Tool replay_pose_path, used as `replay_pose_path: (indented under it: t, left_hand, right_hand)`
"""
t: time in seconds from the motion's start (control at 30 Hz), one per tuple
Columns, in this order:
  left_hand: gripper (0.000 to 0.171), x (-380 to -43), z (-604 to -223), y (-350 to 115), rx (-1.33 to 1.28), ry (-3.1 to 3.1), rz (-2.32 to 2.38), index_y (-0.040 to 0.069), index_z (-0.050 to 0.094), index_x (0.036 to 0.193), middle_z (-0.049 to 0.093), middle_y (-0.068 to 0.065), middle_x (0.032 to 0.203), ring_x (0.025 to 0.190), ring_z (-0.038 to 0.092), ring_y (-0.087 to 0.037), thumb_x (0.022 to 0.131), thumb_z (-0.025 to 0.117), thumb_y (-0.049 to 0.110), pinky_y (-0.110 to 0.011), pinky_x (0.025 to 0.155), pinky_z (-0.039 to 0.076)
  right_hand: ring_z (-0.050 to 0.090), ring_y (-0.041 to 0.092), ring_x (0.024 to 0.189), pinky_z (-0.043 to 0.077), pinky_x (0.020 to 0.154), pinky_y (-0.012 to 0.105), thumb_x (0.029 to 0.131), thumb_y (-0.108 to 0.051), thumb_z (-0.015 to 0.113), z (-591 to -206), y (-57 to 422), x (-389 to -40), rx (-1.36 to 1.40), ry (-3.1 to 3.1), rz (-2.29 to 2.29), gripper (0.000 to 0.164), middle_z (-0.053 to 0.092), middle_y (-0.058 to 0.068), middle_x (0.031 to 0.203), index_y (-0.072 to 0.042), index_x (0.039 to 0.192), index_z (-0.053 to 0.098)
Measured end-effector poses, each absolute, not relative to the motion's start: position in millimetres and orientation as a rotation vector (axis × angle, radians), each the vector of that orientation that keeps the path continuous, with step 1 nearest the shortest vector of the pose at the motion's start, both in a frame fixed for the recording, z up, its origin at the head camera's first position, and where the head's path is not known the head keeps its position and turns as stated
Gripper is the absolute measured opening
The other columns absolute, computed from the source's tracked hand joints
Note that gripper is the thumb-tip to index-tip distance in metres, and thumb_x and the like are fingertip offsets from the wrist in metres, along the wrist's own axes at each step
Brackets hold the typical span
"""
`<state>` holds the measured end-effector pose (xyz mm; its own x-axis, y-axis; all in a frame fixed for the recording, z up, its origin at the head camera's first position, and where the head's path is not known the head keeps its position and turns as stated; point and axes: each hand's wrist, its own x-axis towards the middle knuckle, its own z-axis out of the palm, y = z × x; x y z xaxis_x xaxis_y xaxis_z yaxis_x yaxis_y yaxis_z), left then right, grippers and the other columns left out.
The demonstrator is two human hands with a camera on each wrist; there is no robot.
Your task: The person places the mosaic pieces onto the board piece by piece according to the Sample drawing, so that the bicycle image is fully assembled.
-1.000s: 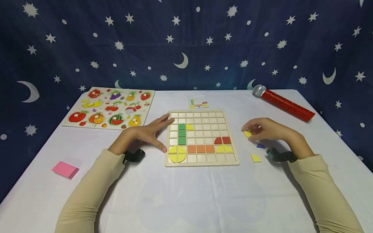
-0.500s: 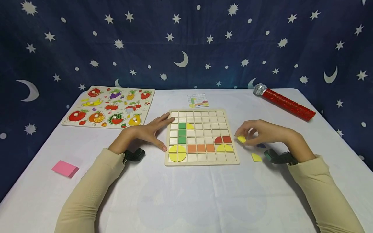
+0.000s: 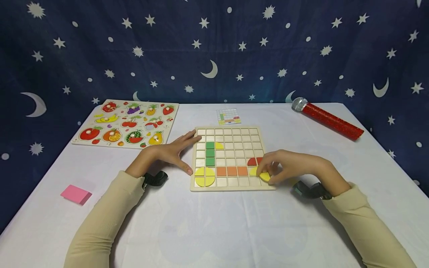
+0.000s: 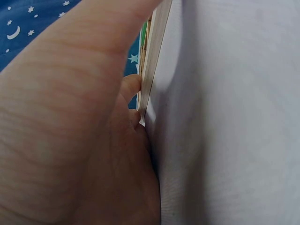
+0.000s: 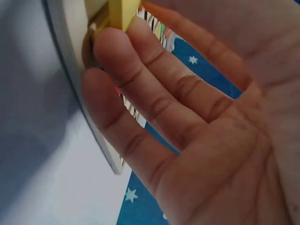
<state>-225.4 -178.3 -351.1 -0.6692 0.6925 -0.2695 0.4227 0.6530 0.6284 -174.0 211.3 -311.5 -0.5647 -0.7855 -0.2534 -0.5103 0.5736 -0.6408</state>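
A wooden grid board point(image 3: 231, 130) lies mid-table with green squares point(image 3: 210, 153), orange squares point(image 3: 232, 171), red tiles point(image 3: 251, 162) and yellow quarter-circle tiles point(image 3: 204, 176) set in its cells. My left hand point(image 3: 171, 152) rests at the board's left edge, fingers and thumb spread along it. Over the lower right corner, my right hand point(image 3: 291, 163) pinches a yellow quarter-circle tile point(image 3: 264, 176) close above the bottom row. The right wrist view shows this yellow tile point(image 5: 123, 14) at the fingertips, the other fingers near the board's edge.
Behind the board lies a small pattern card point(image 3: 229, 116). A fruit knob puzzle point(image 3: 125, 124) is at the back left, a red toy microphone point(image 3: 328, 119) at the back right. Folded pink paper point(image 3: 76, 194) sits at the left. My right hand and wrist mostly hide the loose tiles beneath.
My right hand has carried the yellow quarter-circle tile leftward and nearer, from the table at the right to over the board's lower right corner. My left hand has stayed in place.
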Motion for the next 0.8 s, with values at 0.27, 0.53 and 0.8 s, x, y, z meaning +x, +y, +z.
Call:
replay_pose_path:
  t: [0.27, 0.53, 0.8]
  left_hand:
    - [0.125, -225, -351, -178, 0.867, 2.365, 0.743, 0.018, 0.008, 0.159, -0.017, -0.005, 0.163, 0.149, -0.013, -0.032, 0.067, 0.087, 0.049, -0.063, 0.114, 0.004]
    - [0.125, -224, -350, -179, 0.859, 2.372, 0.73, 0.019, 0.007, 0.159, -0.017, -0.005, 0.163, 0.149, -0.012, -0.031, 0.067, 0.087, 0.05, -0.063, 0.114, 0.005]
    - [0.126, -225, -351, -178, 0.853, 2.377, 0.721, 0.019, 0.008, 0.159, -0.016, -0.005, 0.163, 0.149, -0.012, -0.031, 0.066, 0.087, 0.05, -0.063, 0.114, 0.005]
  right_hand:
    - [0.053, 0.009, 0.072, 0.046, 0.066, 0.024, 0.079, -0.007, 0.08, -317, 201, -171, -1.111, 2.253, -0.71, 0.027, 0.058, -0.003, 0.084, -0.015, 0.104, 0.073]
    - [0.051, 0.009, 0.07, 0.044, 0.062, 0.021, 0.081, -0.011, 0.08, -320, 194, -170, -1.137, 2.267, -0.722, 0.025, 0.058, -0.003, 0.091, -0.014, 0.105, 0.073]
    - [0.05, 0.008, 0.071, 0.044, 0.063, 0.022, 0.082, -0.014, 0.079, -321, 193, -170, -1.111, 2.287, -0.713, 0.023, 0.057, -0.004, 0.085, -0.014, 0.105, 0.073]
